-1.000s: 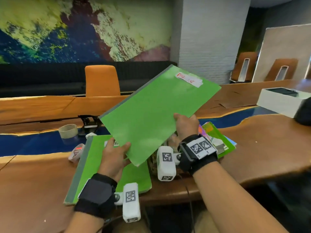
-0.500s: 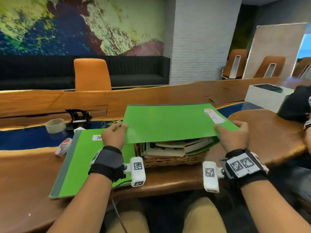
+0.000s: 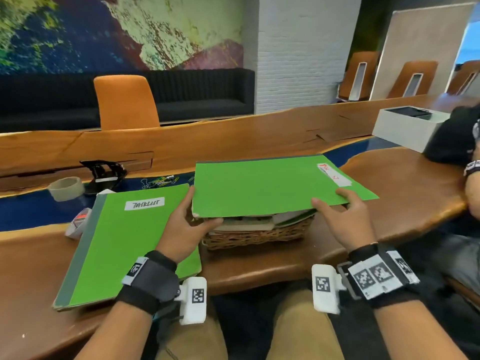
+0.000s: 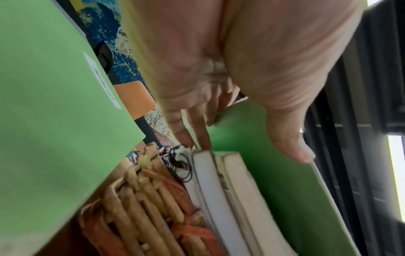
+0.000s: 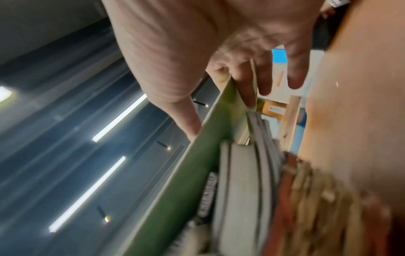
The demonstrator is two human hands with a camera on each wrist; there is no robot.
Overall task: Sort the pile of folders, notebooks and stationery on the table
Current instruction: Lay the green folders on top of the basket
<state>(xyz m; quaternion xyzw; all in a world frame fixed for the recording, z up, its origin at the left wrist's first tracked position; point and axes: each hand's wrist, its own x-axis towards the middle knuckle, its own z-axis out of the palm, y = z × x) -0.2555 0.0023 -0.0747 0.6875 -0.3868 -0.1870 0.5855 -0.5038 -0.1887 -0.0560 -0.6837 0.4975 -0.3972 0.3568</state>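
Nearest, both hands pinch the near long edge of a thin bright-green card folder with a white label scrawled in red (image 3: 270,185), held flat just above the books stacked in a woven wicker basket (image 3: 257,236). The left hand (image 3: 185,224) takes the folder's near-left corner, thumb on top and fingers (image 4: 198,136) curled beneath, their tips against the book edges; the right hand (image 3: 345,216) takes the same edge further right, thumb above and fingers (image 5: 245,93) below. So the hands are apart, each clamped on the folder. Its long axis runs left to right across the body, directly ahead of both hands, and neither is clearly nearer. The sheet looks thin and floppy, lying roughly level, its label at the far-right corner. Whether it already rests on the pile cannot be told. Left of the left hand a second green folder with a grey spine and a white label reading TASKLIST (image 3: 124,245) lies flat on the wooden table (image 3: 259,263), which I judge to be the folder stack; the coming move probably turns on carrying the held folder leftward onto it, led by the left hand. Beyond lie scattered coloured paper clips (image 3: 161,181), a black hole punch (image 3: 104,172) and a beige roll of tape (image 3: 66,188).
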